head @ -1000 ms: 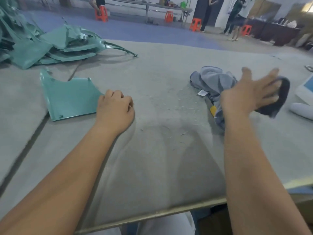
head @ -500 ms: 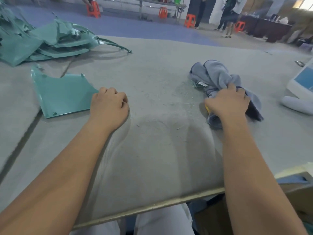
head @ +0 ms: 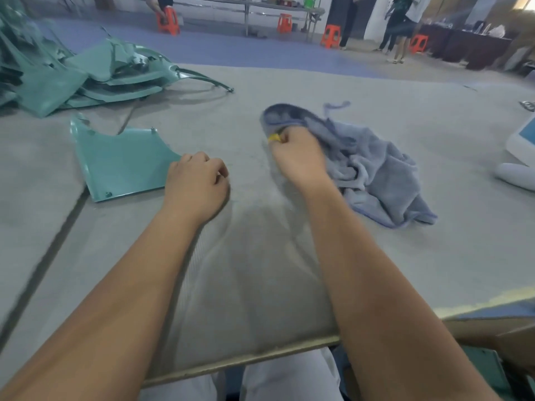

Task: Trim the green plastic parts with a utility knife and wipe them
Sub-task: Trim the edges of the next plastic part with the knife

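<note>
A flat green plastic part (head: 121,163) lies on the grey table (head: 260,270) at the left. My left hand (head: 197,186) rests beside its right edge with fingers curled, holding nothing that I can see. My right hand (head: 295,157) is curled round a small yellow object (head: 274,138), likely the utility knife, at the left edge of the crumpled grey-blue cloth (head: 373,172). Most of the yellow object is hidden in the fist.
A heap of green plastic parts (head: 72,73) is stacked at the far left of the table. A white device (head: 521,157) sits at the right edge. Orange stools (head: 168,20) and people stand on the floor beyond. A seam runs down the table's left side.
My right hand dropped from the air onto the cloth, then shifted left and closed round the yellow object. The cloth has spread out to the right. My left hand stayed put.
</note>
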Available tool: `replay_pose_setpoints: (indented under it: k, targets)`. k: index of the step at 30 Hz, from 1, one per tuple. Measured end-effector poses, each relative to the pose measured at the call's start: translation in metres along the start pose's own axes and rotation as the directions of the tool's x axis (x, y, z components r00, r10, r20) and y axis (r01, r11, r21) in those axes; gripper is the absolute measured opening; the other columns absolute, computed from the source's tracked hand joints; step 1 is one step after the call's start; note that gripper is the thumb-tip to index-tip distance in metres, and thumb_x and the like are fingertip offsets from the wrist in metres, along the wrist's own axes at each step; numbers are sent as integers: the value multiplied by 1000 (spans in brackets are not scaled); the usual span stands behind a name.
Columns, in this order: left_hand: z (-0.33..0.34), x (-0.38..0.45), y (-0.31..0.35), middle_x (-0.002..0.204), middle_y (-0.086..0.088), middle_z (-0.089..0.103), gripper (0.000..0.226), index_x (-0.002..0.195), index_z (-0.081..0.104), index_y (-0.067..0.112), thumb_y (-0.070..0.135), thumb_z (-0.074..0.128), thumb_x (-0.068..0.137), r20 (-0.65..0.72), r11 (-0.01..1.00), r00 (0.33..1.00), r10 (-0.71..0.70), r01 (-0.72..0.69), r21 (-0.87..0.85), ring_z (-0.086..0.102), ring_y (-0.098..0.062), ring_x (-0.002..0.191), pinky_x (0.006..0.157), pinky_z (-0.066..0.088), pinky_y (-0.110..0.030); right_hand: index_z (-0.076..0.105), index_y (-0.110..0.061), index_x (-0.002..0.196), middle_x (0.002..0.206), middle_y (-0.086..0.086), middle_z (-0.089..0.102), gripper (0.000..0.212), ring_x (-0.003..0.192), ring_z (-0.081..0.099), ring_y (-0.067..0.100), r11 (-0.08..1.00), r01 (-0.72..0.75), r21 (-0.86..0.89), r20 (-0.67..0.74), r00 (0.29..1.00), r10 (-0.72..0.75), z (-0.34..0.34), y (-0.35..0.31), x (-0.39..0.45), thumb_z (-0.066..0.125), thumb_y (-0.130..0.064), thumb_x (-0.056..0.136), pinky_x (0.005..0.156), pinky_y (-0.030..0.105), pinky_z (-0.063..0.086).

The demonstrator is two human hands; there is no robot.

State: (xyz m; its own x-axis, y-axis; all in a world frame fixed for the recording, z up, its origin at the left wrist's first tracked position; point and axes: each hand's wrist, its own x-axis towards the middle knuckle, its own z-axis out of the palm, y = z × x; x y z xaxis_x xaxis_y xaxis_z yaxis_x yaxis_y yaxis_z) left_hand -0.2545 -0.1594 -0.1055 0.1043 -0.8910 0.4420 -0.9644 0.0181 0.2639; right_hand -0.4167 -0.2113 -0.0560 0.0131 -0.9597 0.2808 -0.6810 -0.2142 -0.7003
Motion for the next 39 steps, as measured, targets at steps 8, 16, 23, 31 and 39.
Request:
replay_pose_setpoints:
  k: [8, 16, 23, 31, 39]
  targets:
    - [-5, 4, -3, 109, -8, 66, 31, 109, 71, 22, 19, 48, 88, -35, 998, 999, -23, 20, -57, 55, -33, 106, 88, 42, -40, 50, -18, 80, 83, 10, 66, 18, 79, 58, 25, 982, 140, 126, 56, 987, -148, 64, -5, -5, 50, -26, 95, 66, 34, 40]
    - [-41, 5, -54, 137, -13, 44, 40, 121, 57, 23, 22, 53, 82, -374, 846, 778, -505, 532, -37, 35, -35, 129, 103, 26, -45, 49, -14, 90, 67, -4, 62, 8, 58, 50, 14, 898, -19, 440, 114, 993, -35, 63, 2, -3, 44, -14, 97, 56, 28, 38]
    - [-45, 1, -78, 125, -16, 56, 53, 138, 31, 12, 9, 41, 87, -126, 651, 654, -745, 673, -351, 54, -38, 110, 90, 45, -45, 55, -16, 80, 57, -4, 54, 8, 39, 37, 4, 888, -87, 451, 151, 988, 21, 50, 1, -3, 50, -14, 86, 35, 16, 27]
    - [-51, 5, -50, 145, 12, 43, 72, 155, 13, 21, 2, 50, 96, -192, 618, 894, -404, 113, -778, 47, 9, 124, 103, 38, -12, 59, -12, 77, 58, 1, 41, 9, 46, 29, 12, 764, -135, 631, 177, 984, 28, 44, 2, -4, 53, -14, 82, 43, 23, 23]
    - [-50, 8, -34, 99, 14, 64, 34, 105, 70, 17, -1, 53, 82, -593, 890, 803, -60, -225, -396, 61, -9, 98, 89, 48, -27, 44, -19, 84, 52, -6, 55, 20, 38, 43, 9, 334, -221, 916, 170, 970, 175, 37, -3, 1, 40, -25, 102, 41, 18, 34]
